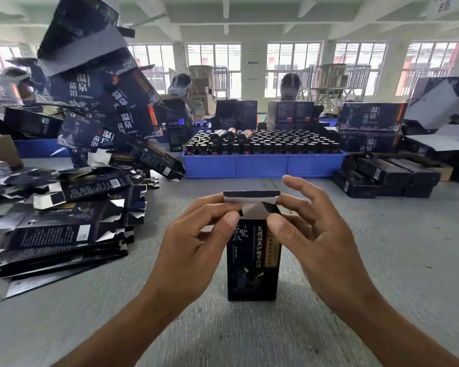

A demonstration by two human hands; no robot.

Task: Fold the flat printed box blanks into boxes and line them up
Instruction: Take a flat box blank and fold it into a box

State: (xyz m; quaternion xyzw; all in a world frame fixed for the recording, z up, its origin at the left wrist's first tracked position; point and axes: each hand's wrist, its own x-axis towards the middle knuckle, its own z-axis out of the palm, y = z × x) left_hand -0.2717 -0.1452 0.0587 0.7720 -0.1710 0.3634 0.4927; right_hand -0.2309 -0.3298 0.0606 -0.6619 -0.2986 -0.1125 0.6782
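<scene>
- Box [252, 263] stands upright on the grey desk [382, 260] directly in front of the person, its long axis vertical and its base on the surface, midway between the two hands.
- Left hand [194, 234] holds the box's upper left corner, thumb on the near face and fingers curled toward the top; right hand [310, 229] mirrors it on the upper right corner, thumb on the near face, index finger raised clear.
- Top flap [251, 198] is still up, leaning away from the person, with the side tabs partly turned in beneath it.
- Both hands are equally near; the flap lies just beyond the fingertips, so the coming move is judged to be a fold toward the person and down into the opening, along the box's short top edge.
- Stack of flat blanks [64, 234] lies well apart to the left.
- Folded boxes [382, 176] sit on the far right, near a blue tray [263, 165] of bottles.
</scene>
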